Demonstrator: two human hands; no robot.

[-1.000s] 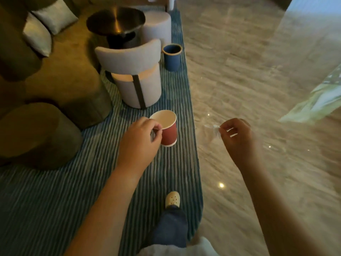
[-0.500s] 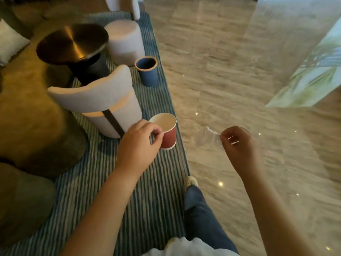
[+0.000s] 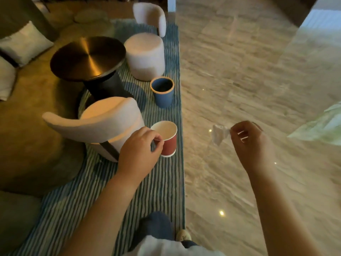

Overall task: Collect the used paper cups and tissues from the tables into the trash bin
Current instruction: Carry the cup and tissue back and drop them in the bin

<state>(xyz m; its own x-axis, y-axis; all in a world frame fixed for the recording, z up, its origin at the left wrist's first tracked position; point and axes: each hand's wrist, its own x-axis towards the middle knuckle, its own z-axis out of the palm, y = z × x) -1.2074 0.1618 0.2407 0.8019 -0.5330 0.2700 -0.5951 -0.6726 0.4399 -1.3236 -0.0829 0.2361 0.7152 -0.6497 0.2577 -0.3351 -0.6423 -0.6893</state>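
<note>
My left hand (image 3: 139, 153) pinches the rim of a red paper cup (image 3: 168, 140) with a white inside, held upright over the striped rug. My right hand (image 3: 250, 145) pinches a crumpled white tissue (image 3: 219, 133) that hangs to its left above the marble floor. A blue trash bin (image 3: 163, 92) with an orange rim stands open on the rug's right edge, a short way beyond the cup.
A white curved chair (image 3: 103, 122) stands just left of the cup. Behind it are a round dark metal table (image 3: 86, 58), a white round stool (image 3: 145, 54) and another white chair (image 3: 151, 15). Marble floor (image 3: 239, 71) spreads to the right. My foot (image 3: 182, 235) is below.
I have walked forward: the blue bin, chair and table are nearer and lower in view. Both hands still hold the cup and the tissue as before.
</note>
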